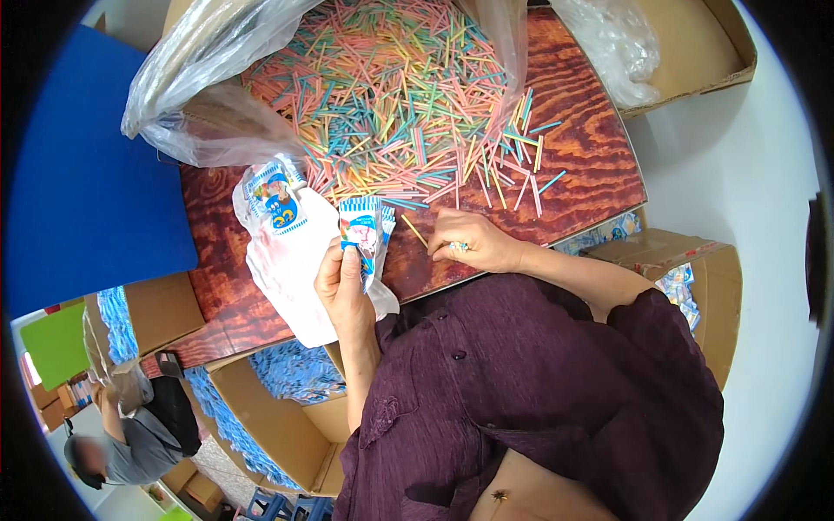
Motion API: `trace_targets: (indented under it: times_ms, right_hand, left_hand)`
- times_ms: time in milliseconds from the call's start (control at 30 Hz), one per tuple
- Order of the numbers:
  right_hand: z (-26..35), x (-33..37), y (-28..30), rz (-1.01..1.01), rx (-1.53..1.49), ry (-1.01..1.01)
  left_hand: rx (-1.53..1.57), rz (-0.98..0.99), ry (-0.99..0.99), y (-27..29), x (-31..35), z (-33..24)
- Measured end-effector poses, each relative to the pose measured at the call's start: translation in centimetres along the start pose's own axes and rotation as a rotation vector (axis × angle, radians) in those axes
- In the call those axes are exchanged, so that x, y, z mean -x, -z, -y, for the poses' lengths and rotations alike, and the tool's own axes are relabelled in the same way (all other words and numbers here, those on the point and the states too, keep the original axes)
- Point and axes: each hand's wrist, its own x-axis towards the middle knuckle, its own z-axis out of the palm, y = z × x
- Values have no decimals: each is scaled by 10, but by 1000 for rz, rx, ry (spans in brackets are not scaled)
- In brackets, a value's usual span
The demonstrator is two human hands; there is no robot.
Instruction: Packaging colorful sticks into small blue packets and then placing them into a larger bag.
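My left hand pinches a small blue-and-white printed packet between thumb and fingers, with more packets fanned behind it. The packet stands upright over the near edge of the table. To its right, my right hand is closed, and short pale and coloured stick ends show between its fingers; the rest of that bunch is hidden. Beyond both hands spreads a large heap of thin pastel candy sticks in pink, yellow, green and blue. One yellow stick lies just left of my right hand.
A white plastic bag with loose packets lies left of my hand. Clear plastic sheeting surrounds the heap on the reddish wood-grain table. Cardboard boxes of packets stand below left and right. Another person works at lower left.
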Motion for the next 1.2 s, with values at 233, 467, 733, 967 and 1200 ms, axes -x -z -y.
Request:
trace_targets:
  times_ms: [233, 467, 733, 967, 1200]
  right_hand:
    - [6, -1, -2, -53, -107, -112]
    - [37, -34, 33, -261, -1054, -243]
    - [82, -75, 36, -302, -1423, -335]
    - [81, -82, 34, -300, -1489, -398]
    - [72, -83, 35, -274, -1566, -444]
  left_hand:
    - [-29, 31, -5, -5, 5, -5]
    - [-527, 167, -190, -20, 7, -16]
    - [-743, 215, -467, -27, 5, -12]
    - [-765, 214, -486, -24, 7, -7]
    - [-660, 167, -357, -21, 9, -4]
